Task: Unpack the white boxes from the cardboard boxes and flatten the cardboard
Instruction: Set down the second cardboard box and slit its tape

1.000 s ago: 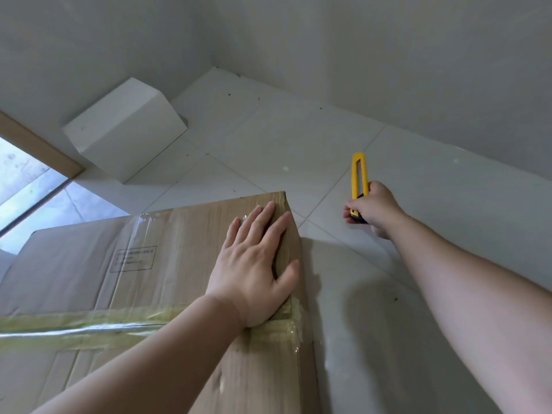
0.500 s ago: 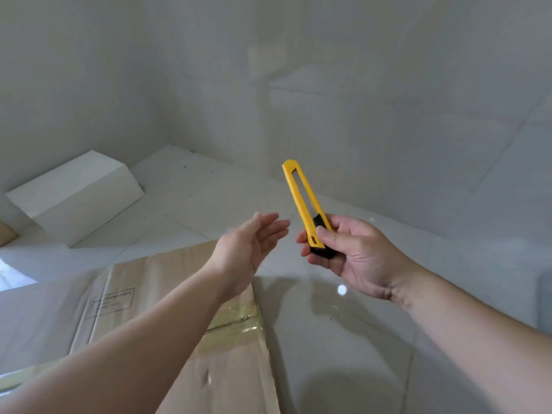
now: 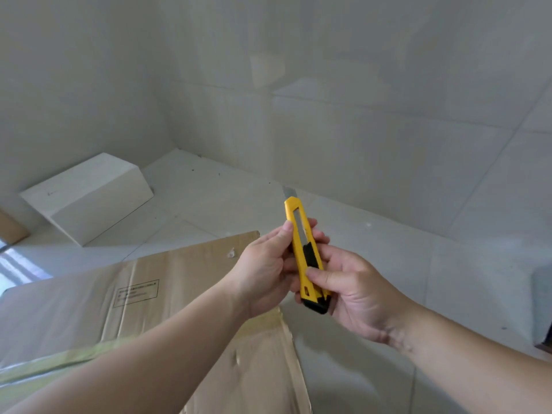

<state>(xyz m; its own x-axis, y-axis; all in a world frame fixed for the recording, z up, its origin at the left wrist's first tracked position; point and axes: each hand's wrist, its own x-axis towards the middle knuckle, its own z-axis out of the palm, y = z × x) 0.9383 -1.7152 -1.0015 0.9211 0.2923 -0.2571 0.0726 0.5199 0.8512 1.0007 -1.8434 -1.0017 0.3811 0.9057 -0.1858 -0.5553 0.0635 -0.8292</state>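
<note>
Yellow utility knife (image 3: 304,252): centre of frame, held upright in both hands, short blade showing at its top. Right hand (image 3: 355,291): grip closed round the lower handle, thumb across it. Left hand (image 3: 265,264): grip pinching the upper body. Cardboard box (image 3: 167,294): lower left, taped shut. White box (image 3: 86,198): left, on the tiled floor (image 3: 388,249).

- One cardboard box (image 3: 155,309), taped shut;
- one white box (image 3: 89,198) on the floor;
- one yellow utility knife (image 3: 304,252);
- two hands: left hand (image 3: 263,270); right hand (image 3: 355,294).
</note>
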